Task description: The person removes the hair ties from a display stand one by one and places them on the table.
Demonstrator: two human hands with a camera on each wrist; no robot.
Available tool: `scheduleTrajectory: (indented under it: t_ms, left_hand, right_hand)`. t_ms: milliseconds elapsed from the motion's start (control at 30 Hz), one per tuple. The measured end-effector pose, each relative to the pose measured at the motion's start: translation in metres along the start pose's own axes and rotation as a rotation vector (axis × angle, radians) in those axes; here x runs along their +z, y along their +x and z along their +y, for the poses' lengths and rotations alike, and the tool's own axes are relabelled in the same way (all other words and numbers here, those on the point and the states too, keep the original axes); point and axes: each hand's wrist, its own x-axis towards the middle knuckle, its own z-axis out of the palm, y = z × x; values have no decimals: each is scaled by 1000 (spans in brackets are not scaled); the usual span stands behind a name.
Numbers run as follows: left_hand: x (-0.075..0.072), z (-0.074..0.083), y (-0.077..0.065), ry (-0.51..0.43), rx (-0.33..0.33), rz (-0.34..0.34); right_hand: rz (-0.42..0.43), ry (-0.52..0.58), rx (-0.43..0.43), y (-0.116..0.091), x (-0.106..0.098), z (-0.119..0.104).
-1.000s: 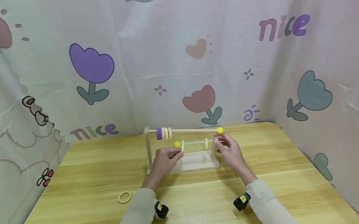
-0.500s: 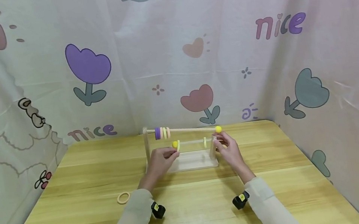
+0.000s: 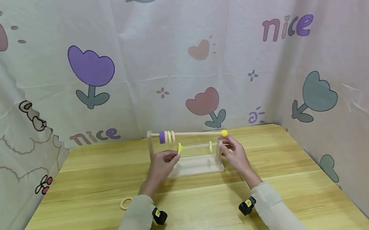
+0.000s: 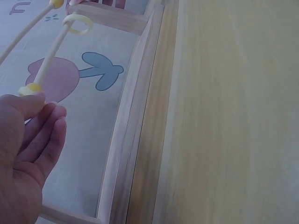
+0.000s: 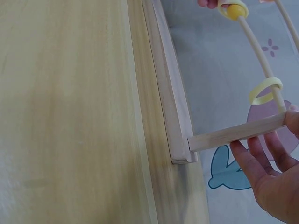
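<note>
Noting a shift: the left hand (image 3: 159, 169) has drawn its yellow ring (image 3: 179, 149) leftward along the lower rod (image 3: 195, 146); half a second ago it sat just inboard of the yellow end ball (image 5: 237, 11). Now we see it level with the ball, seemingly looped round it. We judge it nearly clear of the rod. Left thumb and fingertips pinch the ring; right hand (image 3: 237, 157), unmoved, grips the short post (image 5: 238, 132) near its top.

Around: second ring (image 3: 211, 146) hangs on the lower rod beside that post. Upper rod (image 3: 197, 133) carries purple and paler rings (image 3: 167, 136) near the tall post (image 3: 151, 146). Loose ring (image 3: 121, 205) lies on the table (image 3: 80, 229), partly behind the left sleeve (image 3: 128, 223).

In the way: the ball itself; the tall post, close by the left hand.
</note>
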Motion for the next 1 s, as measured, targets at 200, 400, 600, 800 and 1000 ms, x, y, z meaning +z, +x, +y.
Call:
scheduleTrajectory:
  t_ms: [200, 400, 600, 800, 1000]
  left_hand:
    - [-3, -1, -2, 6, 21, 16]
    - [-8, -3, -6, 18, 44, 23]
    - [-17, -5, -10, 19, 68, -11]
    - [-27, -5, -14, 29, 105, -58]
    - [-35, -4, -20, 70, 125, -113]
  right_hand:
    - [-7, 4, -3, -2, 0, 0]
    - [-4, -3, -16, -2, -1, 1]
    - [-9, 1, -13, -2, 0, -1]
    - [-7, 3, -26, 0, 0, 0]
    - [-1, -7, -40, 1, 0, 2]
